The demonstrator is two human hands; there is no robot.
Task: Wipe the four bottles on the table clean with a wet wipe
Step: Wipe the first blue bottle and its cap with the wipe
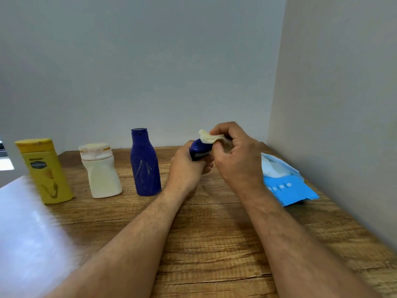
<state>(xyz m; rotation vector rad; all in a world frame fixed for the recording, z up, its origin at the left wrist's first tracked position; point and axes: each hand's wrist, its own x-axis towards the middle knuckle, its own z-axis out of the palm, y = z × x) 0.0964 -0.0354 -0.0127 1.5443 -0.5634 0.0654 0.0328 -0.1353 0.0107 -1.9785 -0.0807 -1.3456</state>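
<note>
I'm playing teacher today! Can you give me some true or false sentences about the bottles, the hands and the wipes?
1. Three bottles stand on the wooden table. True: yellow plastic bottle, white squashed bottle, tall dark blue bottle.
2. The left hand holds a red bottle. False: it grips a small dark blue bottle.
3. The right hand pinches a crumpled white wipe. True.
4. The blue wipes packet lies left of the yellow bottle. False: it lies at the right, near the wall.

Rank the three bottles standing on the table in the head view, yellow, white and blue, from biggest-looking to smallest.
1. yellow bottle, though it stands nearest the camera, which may flatter it.
2. blue bottle, nearly as tall but slimmer.
3. white bottle, clearly shortest.
</note>
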